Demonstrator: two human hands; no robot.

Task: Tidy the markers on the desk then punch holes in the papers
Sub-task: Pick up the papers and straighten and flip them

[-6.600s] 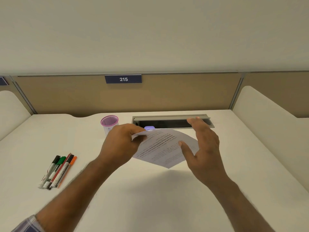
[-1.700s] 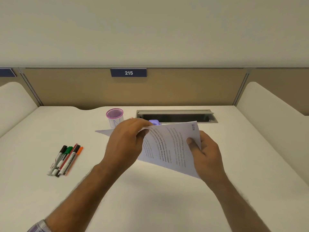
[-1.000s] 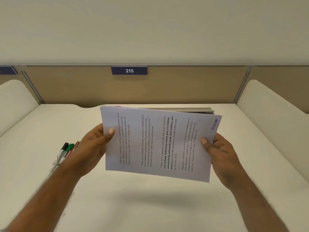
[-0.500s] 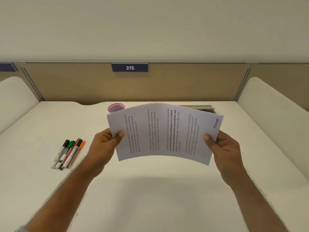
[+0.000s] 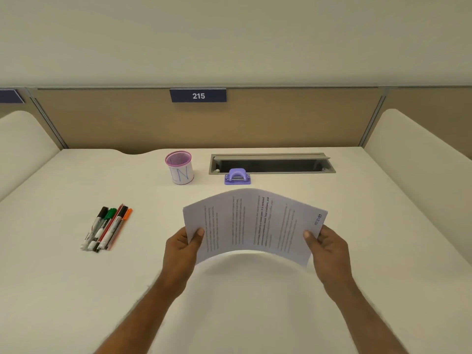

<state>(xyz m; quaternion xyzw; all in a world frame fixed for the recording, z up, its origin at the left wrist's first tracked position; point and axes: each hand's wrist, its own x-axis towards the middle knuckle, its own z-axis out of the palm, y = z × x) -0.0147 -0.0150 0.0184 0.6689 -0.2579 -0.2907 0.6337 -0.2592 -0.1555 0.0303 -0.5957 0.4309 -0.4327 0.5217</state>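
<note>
Currently the left hand [image 5: 182,247] and right hand [image 5: 325,245] pinch opposite edges of the papers [image 5: 252,223], bowing them above the surface [image 5: 255,315], probably to square them for the hole punch [image 5: 237,176].

An office cubicle: tan partition panels [image 5: 127,123], a numbered plate "215" [image 5: 198,95], a cable tray [image 5: 272,164] in the white surface [image 5: 63,290].

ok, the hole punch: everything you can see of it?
The hole punch is small, lilac and plastic-looking: an arched lever over a flat base, with a metal strip showing between. It stands upright on the desk, just before the open cable tray, right of the pen cup and beyond the held papers. No hand touches it.
</note>
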